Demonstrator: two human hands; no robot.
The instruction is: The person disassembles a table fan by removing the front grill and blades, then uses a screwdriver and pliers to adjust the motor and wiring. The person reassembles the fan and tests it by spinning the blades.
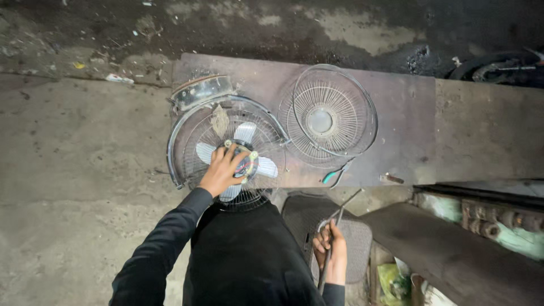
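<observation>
Hands on the fan hub, tool at the ready.
We see the left hand grasping the hub of the fan, which lies on the brown board; the right hand is clenched around a thin metal rod. Just beside the fan rest the detached wire grille and pliers.

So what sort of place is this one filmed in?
Probably an informal repair workshop, working at floor level. A dismantled fan lies on a worn board on stained concrete, its removed wire guard beside it, with pliers nearby.
</observation>
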